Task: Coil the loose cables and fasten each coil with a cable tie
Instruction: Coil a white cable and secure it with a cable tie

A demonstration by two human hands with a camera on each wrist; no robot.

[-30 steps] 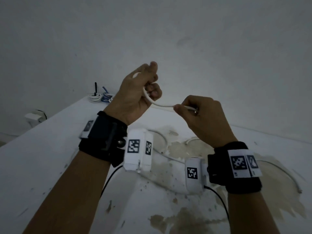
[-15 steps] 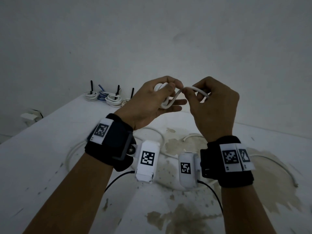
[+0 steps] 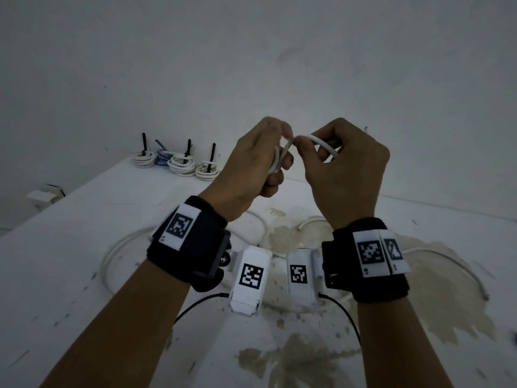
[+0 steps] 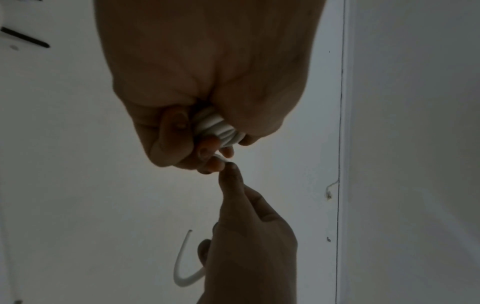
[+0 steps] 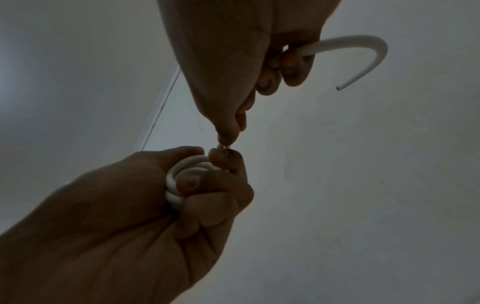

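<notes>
1. I hold both hands up over the desk (image 3: 84,247), close together, with a white cable (image 3: 321,142) running between them.
2. My left hand (image 3: 251,169) has its fingers (image 4: 171,131) curled tight round a small coil (image 5: 182,174) of that cable. The wrist views show several stacked turns wedged between thumb and fingers, but I cannot count them, since the palm covers most of the coil.
3. My right hand (image 3: 344,169) pinches the cable between thumb and forefinger just beside the coil, its tips nearly touching my left fingertips. The other fingers (image 5: 293,70) curl round the strand further along.
4. The free end (image 5: 363,57) hooks out past my right hand in an open curve and stops at a cut tip; in the head view only a short bit of it shows behind my knuckles.
5. On the desk below, loose white cables (image 3: 117,253) lie in wide arcs on the left and right. My wrists and the tagged wrist units hide their middle parts, so I cannot tell how many there are.
6. At the far left of the desk sit four finished coils (image 3: 179,163), three white and one blue, each with a black tie (image 3: 144,144) standing upright.
7. The desk top shows a brownish stain (image 3: 436,289) near and to the right; the light is dim and both wrist views are dark.
</notes>
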